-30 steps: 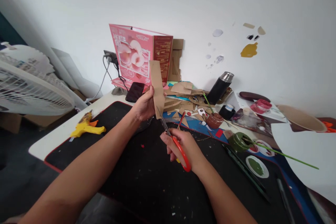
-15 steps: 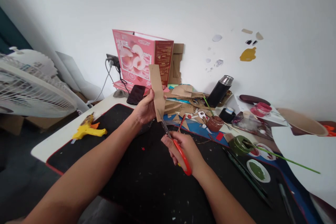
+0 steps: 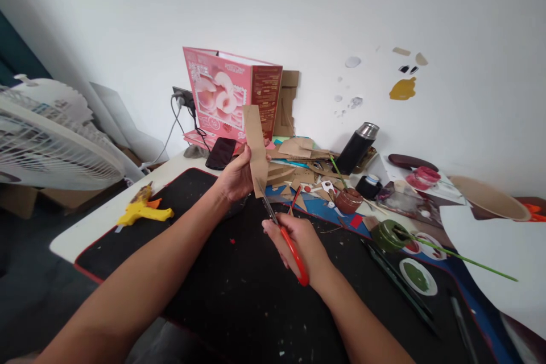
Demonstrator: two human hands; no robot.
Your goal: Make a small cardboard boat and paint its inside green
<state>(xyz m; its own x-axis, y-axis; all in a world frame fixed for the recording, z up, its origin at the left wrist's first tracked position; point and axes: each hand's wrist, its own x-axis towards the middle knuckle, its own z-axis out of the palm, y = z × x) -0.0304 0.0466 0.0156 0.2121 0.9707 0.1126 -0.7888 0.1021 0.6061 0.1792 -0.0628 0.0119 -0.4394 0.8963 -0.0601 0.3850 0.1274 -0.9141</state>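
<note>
My left hand (image 3: 236, 177) grips a tall strip of brown cardboard (image 3: 255, 142) and holds it upright above the black mat (image 3: 205, 290). My right hand (image 3: 294, 247) is closed through the red handles of a pair of scissors (image 3: 285, 237). The scissor blades point up and left and meet the strip's lower edge, just right of my left thumb.
A yellow glue gun (image 3: 143, 209) lies at the mat's left edge, with a white fan (image 3: 51, 142) beyond it. A pink box (image 3: 226, 94), a phone (image 3: 220, 153), cardboard scraps (image 3: 298, 162), a black flask (image 3: 357, 146), paint pots (image 3: 388, 234) and a green stick (image 3: 464, 259) crowd the back and right.
My hands, the strip and the scissors have stayed nearly in place. The view shifted slightly downward between the earliest frame and now.
</note>
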